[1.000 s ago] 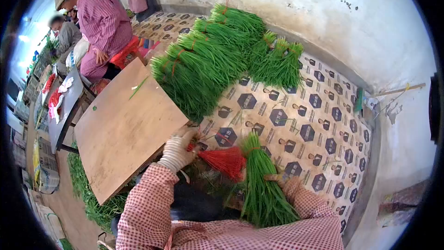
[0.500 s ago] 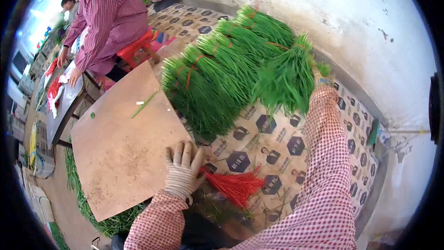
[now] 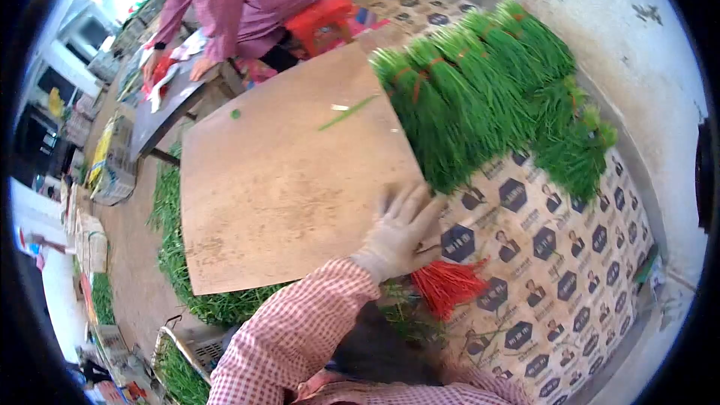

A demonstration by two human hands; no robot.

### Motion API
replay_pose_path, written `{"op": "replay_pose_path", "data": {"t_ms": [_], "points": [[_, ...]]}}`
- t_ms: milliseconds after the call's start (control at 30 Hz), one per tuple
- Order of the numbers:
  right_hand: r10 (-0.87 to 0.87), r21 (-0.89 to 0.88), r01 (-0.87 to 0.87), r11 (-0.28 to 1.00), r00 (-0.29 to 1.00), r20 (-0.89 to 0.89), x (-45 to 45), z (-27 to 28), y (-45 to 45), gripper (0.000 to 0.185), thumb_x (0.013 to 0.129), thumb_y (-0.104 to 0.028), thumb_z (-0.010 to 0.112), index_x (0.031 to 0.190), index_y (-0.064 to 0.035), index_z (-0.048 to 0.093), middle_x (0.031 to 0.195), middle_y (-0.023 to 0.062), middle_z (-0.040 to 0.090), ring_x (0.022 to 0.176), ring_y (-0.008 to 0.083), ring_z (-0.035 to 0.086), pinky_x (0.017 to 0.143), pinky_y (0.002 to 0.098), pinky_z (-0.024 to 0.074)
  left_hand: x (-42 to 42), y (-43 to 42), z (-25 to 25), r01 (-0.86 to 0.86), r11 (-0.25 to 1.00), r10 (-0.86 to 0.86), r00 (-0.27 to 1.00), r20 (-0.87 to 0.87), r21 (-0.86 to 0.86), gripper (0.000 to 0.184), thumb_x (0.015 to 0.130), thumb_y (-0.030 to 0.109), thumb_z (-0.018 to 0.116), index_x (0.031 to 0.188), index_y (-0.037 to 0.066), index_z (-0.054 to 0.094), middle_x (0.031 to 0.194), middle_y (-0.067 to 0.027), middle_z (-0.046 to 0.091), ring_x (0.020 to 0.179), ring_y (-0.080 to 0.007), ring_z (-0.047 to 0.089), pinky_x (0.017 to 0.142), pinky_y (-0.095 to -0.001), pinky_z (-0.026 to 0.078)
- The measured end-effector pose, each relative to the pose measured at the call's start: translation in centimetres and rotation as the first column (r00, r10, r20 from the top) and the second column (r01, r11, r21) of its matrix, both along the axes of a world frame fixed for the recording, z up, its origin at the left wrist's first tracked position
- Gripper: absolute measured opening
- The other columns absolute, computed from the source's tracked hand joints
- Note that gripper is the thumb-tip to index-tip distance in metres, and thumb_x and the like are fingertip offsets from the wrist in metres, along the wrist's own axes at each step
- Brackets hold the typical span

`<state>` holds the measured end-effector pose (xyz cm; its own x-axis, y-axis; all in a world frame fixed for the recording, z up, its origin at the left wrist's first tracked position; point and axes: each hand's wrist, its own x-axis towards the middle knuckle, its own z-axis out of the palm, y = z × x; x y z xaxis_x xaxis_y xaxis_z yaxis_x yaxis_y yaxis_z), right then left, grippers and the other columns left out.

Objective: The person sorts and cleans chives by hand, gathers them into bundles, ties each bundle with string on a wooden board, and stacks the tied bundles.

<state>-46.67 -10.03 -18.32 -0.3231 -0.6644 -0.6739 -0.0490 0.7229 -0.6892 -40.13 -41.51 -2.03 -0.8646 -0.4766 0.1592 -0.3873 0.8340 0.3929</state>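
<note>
My gloved left hand (image 3: 400, 232) rests at the near right corner of the wooden board (image 3: 292, 187), fingers spread and somewhat blurred. Just below it, red ties (image 3: 448, 286) lie fanned out on the patterned floor sheet (image 3: 545, 244). My right hand is out of sight; only part of its sleeve shows at the bottom edge. Tied green bundles (image 3: 480, 94) are lined up beyond the board, with smaller bundles (image 3: 576, 139) at their right end. A loose green stalk (image 3: 347, 113) and small scraps lie on the board.
At the upper left a co-worker (image 3: 251, 0) in a striped top sits on a red stool (image 3: 321, 21) by a low table (image 3: 169, 105). Loose greens (image 3: 171, 244) lie under the board's left side. A basket of greens (image 3: 180, 371) stands at the lower left. A wall borders the right.
The view has swung left. The bundle that my right hand held now lies with the others on the floor, and that hand has left the view. My left hand stays near the board's corner.
</note>
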Motion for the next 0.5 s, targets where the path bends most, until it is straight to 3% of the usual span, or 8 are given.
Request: {"op": "replay_pose_path", "data": {"t_ms": [100,200,300,367,400,433,467,500], "points": [[0.016,0.074,-0.021,0.997,0.997,0.07,2.1,0.2,1.9,0.061,0.087,-0.025,0.066,0.137,-0.0014,0.04,0.126,0.0178,0.055,0.11,0.0301,0.056,0.094,0.037,0.0449,-2.2,-4.0,-1.7,0.106,0.992,-0.114,0.986,-0.123,-0.074,0.078,0.075,0.045,0.07,0.137,0.007,0.042,0.142,-0.0228,0.037,0.138,-0.0387,0.029,0.111,-0.0616,0.017],[-0.009,0.192,-0.013,0.981,0.993,0.115,1.9,0.1,3.8,0.057,0.088,-0.027,0.065,0.135,0.0001,0.044,0.121,0.017,0.058,0.106,0.029,0.058,0.09,0.0367,0.047,-5.1,-9.6,-2.5,0.029,0.998,-0.035,0.993,-0.115,-0.059,0.075,0.081,0.049,0.064,0.139,0.008,0.041,0.143,-0.0236,0.037,0.138,-0.0385,0.028,0.113,-0.0575,0.015],[-0.149,0.348,0.097,0.933,0.981,0.126,-0.9,-0.7,5.1,0.055,0.089,-0.028,0.064,0.132,0.0016,0.048,0.117,0.0163,0.062,0.102,0.0279,0.061,0.087,0.0365,0.0491,-4.3,-14.6,-1.4,-0.09,0.981,0.1,0.994,0.052,-0.17,0.073,0.085,0.054,0.059,0.14,0.009,0.042,0.143,-0.0218,0.038,0.138,-0.0366,0.03,0.115,-0.0523,0.016],[-0.415,0.261,0.355,0.898,0.88,0.229,-2.9,-5.9,8.4,0.052,0.088,-0.023,0.064,0.131,0.0012,0.047,0.115,0.0159,0.062,0.103,0.0265,0.061,0.084,0.0351,0.0505,0.1,-19.1,-0.8,-0.19,0.94,0.221,0.972,0.08,-0.285,0.074,0.085,0.055,0.059,0.141,0.01,0.041,0.142,-0.0185,0.041,0.137,-0.0339,0.032,0.116,-0.0467,0.018],[-0.39,0.252,0.335,0.908,0.896,0.214,-3.1,-5.7,7.7,0.053,0.087,-0.02,0.065,0.132,0.0012,0.046,0.115,0.0162,0.061,0.099,0.0264,0.061,0.083,0.0354,0.0508,4.1,-21.6,-1.3,-0.257,0.905,0.295,0.953,0.067,-0.339,0.075,0.085,0.056,0.06,0.141,0.01,0.041,0.141,-0.0163,0.043,0.136,-0.0319,0.033,0.116,-0.0437,0.019],[-0.379,0.262,0.32,0.911,0.898,0.224,-3.0,-4.7,6.7,0.053,0.087,-0.02,0.065,0.132,0.0012,0.046,0.115,0.0162,0.061,0.099,0.0264,0.061,0.083,0.0354,0.0508,9.2,-22.2,0.1,-0.519,0.854,0.515,0.853,0.081,0.036,0.073,0.086,0.054,0.058,0.141,0.007,0.042,0.144,-0.017,0.042,0.134,-0.0321,0.037,0.113,-0.0412,0.026],[-0.389,0.294,0.321,0.9,0.896,0.214,-2.5,-1.9,4.5,0.053,0.087,-0.02,0.066,0.131,0.0006,0.046,0.113,0.0161,0.061,0.098,0.0267,0.061,0.082,0.0358,0.0509,14.4,-22.7,1.6,-0.723,0.598,0.736,0.666,0.119,0.346,0.072,0.088,0.053,0.057,0.14,0.005,0.043,0.146,-0.0176,0.04,0.132,-0.0323,0.041,0.11,-0.0387,0.032],[-0.399,0.282,0.322,0.904,0.873,0.281,-2.2,-1.9,4.9,0.052,0.089,-0.025,0.064,0.132,-0.0009,0.047,0.112,0.0165,0.062,0.099,0.0275,0.061,0.083,0.0364,0.0511,20.5,-23.2,1.8,-0.827,0.465,0.834,0.529,0.156,0.315,0.07,0.088,0.05,0.057,0.14,0.005,0.043,0.146,-0.0176,0.041,0.131,-0.0317,0.042,0.11,-0.0384,0.033]]}}
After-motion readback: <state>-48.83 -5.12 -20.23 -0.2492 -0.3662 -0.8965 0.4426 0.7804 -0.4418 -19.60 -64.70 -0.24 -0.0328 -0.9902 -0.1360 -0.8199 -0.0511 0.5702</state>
